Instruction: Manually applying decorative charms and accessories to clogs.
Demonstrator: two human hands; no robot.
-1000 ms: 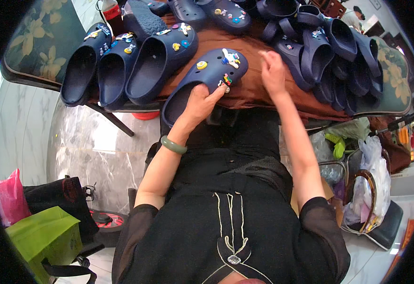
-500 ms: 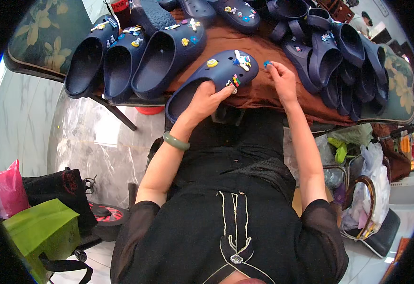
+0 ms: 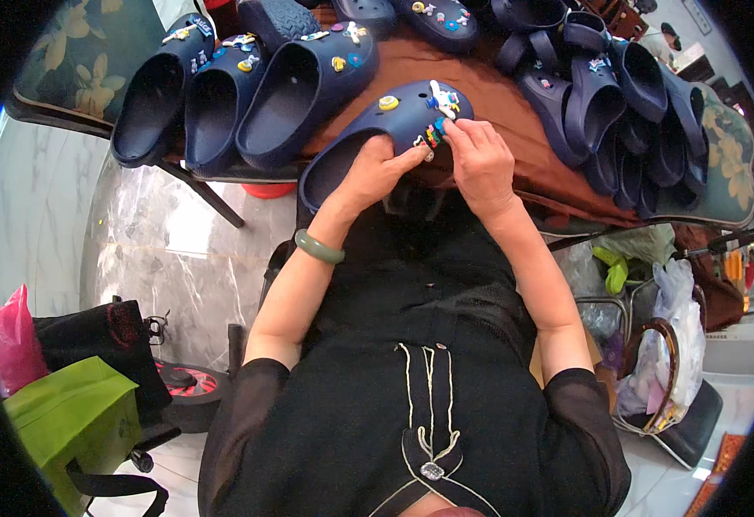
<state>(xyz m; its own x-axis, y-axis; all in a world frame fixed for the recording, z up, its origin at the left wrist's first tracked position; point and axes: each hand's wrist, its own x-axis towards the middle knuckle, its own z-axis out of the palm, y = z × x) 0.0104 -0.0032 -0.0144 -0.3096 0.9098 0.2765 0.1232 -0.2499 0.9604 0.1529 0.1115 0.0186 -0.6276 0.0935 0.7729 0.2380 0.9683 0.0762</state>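
A navy blue clog (image 3: 342, 155) lies at the table's near edge, its toe pointing to the upper right. My left hand (image 3: 377, 168) grips it by the near side, fingers inside the opening and thumb along the outer edge. My right hand (image 3: 483, 159) pinches a small blue shoe charm (image 3: 443, 127) against the clog's upper, near the toe. Several charms sit on that upper: a round yellow one (image 3: 388, 102), a white figure (image 3: 443, 99) and a multicoloured one (image 3: 433, 135) beside my left thumb. My right fingertips partly hide the blue charm.
Three decorated navy clogs (image 3: 286, 103) stand in a row to the left. More clogs (image 3: 597, 108) are piled at the right on the brown cloth (image 3: 515, 103). Below are a green bag (image 3: 75, 431) at left and a clear plastic bag (image 3: 666, 345) at right.
My right hand has moved left from beside the toe, bringing the blue charm onto the clog's upper. My left hand keeps its hold on the clog.
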